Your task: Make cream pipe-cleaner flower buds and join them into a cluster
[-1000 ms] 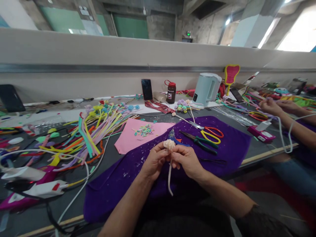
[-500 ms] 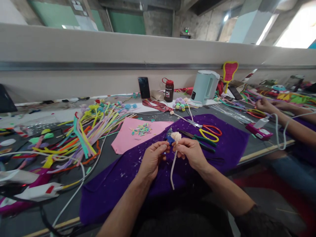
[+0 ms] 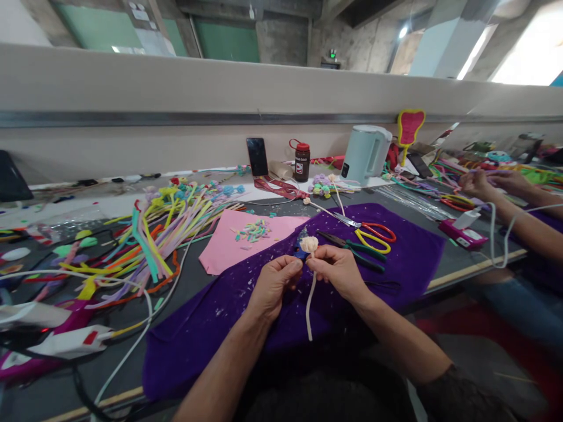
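A cream flower of fuzzy chenille stem (image 3: 309, 244) stands upright in front of me, its long stalk hanging down in a curve. My right hand (image 3: 335, 271) pinches the stalk just below the flower head. Close beside it, my left hand (image 3: 278, 282) is closed with thumb and forefinger together; what lies between them is hidden. Behind the flower is a small blue object (image 3: 301, 253), partly covered. Under both hands spreads a purple cloth (image 3: 211, 334). Pliers with green handles (image 3: 358, 251) and scissors with red and yellow handles (image 3: 372, 234) lie on it to the right.
Pink felt (image 3: 215, 252) bears small cut pieces. Colourful chenille stems (image 3: 176, 234) are heaped at left, near white cables and glue guns (image 3: 74, 340). A phone (image 3: 257, 156), bottle (image 3: 301, 162) and kettle (image 3: 366, 155) stand behind. A co-worker's hands (image 3: 481, 184) are at right.
The flower has tipped slightly left and its stalk end has swung a little right. My right fingers have shifted slightly on the stalk. The co-worker's hands have moved right.
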